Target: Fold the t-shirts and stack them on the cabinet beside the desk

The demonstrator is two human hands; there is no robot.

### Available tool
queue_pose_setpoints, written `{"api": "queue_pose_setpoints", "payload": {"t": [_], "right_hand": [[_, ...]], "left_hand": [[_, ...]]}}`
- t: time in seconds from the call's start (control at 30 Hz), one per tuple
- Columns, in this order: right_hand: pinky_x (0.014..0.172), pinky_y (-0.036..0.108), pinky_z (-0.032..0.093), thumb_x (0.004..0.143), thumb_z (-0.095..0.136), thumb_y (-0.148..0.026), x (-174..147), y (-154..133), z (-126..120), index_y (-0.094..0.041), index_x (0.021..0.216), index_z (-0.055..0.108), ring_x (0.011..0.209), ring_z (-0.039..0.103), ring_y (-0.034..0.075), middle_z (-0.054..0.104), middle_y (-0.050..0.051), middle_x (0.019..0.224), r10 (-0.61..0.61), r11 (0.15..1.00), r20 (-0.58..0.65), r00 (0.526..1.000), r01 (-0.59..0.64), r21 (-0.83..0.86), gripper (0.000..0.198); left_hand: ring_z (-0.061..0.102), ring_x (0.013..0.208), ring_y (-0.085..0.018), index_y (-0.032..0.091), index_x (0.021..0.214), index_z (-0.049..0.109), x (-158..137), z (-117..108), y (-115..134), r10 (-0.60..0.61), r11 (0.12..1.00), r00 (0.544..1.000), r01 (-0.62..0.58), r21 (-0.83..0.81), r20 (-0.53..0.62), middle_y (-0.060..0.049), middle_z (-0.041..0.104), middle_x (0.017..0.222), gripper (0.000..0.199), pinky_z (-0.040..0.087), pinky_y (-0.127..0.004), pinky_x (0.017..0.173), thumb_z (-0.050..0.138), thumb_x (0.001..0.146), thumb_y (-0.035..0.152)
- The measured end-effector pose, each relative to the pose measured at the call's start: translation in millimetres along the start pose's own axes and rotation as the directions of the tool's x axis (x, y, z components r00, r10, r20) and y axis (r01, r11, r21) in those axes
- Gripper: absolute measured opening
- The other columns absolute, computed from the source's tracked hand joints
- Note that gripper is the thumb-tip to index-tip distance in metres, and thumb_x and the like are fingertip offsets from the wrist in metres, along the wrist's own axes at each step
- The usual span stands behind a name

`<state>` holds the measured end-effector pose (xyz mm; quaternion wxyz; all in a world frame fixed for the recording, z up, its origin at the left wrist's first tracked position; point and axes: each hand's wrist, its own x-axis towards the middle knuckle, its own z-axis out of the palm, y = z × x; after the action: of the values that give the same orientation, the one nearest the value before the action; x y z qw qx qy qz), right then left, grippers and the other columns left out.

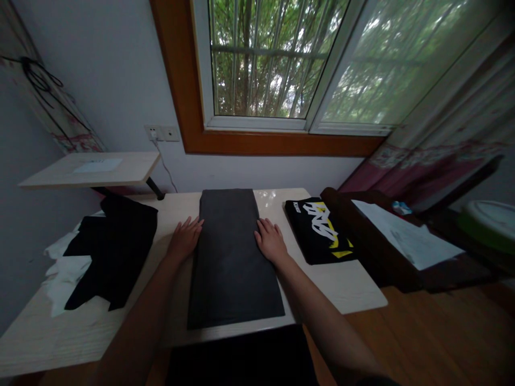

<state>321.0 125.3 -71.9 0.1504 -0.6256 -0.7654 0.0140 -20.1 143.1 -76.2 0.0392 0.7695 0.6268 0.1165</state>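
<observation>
A dark grey rectangular board or folded panel (235, 262) lies flat on the pale wooden table (338, 289), its long side running away from me. My left hand (185, 238) rests at its left edge, fingers stretched out and fingertips touching it. On the opposite edge, my right hand (271, 240) lies with fingers spread and fingertips over the border. Neither hand grips anything. To the right sits a folded black T-shirt (317, 230) with a white and yellow print. Whether the grey piece is stiff or cloth I cannot tell.
Black cloth (116, 246) and white cloth (64, 268) lie in a loose pile at the table's left. Behind them stands a small raised shelf (132, 169) with a paper on it. A dark brown surface (374, 246) with a white sheet (406, 236) adjoins on the right.
</observation>
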Motion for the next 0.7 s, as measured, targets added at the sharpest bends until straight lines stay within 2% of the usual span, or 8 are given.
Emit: {"api": "queue_pose_setpoints", "payload": {"t": [0.13,0.33,0.53,0.7], "right_hand": [[0.123,0.049,0.020,0.105,0.032,-0.039,3,-1,-1,-0.018,0.152,0.043,0.150,0.030,0.026,0.043,0.009,0.159,0.001,1.000,0.007,1.000,-0.001,-0.010,0.053],[0.121,0.052,0.020,0.104,0.033,-0.038,18,-1,1,-0.020,0.153,0.042,0.151,0.029,0.026,0.040,0.009,0.160,0.007,1.000,0.038,0.999,-0.006,-0.021,0.053],[0.120,0.055,0.022,0.105,0.032,-0.038,45,4,4,-0.021,0.153,0.041,0.151,0.028,0.026,0.038,0.009,0.162,0.015,0.999,0.064,0.998,-0.013,-0.037,0.052],[0.120,0.056,0.023,0.105,0.032,-0.037,56,8,8,-0.022,0.153,0.041,0.151,0.029,0.027,0.038,0.008,0.162,0.018,0.999,0.076,0.997,-0.015,-0.033,0.052]], "left_hand": [[0.019,0.155,-0.029,0.029,0.152,0.044,1,0,1,-0.013,1.000,1.000,0.013,0.015,-0.002,0.002,0.040,0.161,0.057,0.022,-0.057,0.122,0.016,0.105,0.043],[0.009,0.157,-0.029,0.034,0.153,0.042,10,-2,-1,-0.023,0.999,1.000,0.023,0.037,-0.007,0.001,0.041,0.161,0.052,0.009,-0.067,0.121,0.022,0.105,0.042],[0.010,0.157,-0.031,0.031,0.152,0.044,33,-6,-6,-0.029,0.999,1.000,0.029,0.022,0.002,-0.002,0.041,0.161,0.052,0.005,-0.069,0.119,0.023,0.105,0.040],[0.011,0.157,-0.031,0.035,0.151,0.044,42,-5,-9,-0.053,0.998,0.998,0.052,0.024,0.023,0.002,0.041,0.161,0.052,0.007,-0.070,0.119,0.024,0.104,0.041]]}}
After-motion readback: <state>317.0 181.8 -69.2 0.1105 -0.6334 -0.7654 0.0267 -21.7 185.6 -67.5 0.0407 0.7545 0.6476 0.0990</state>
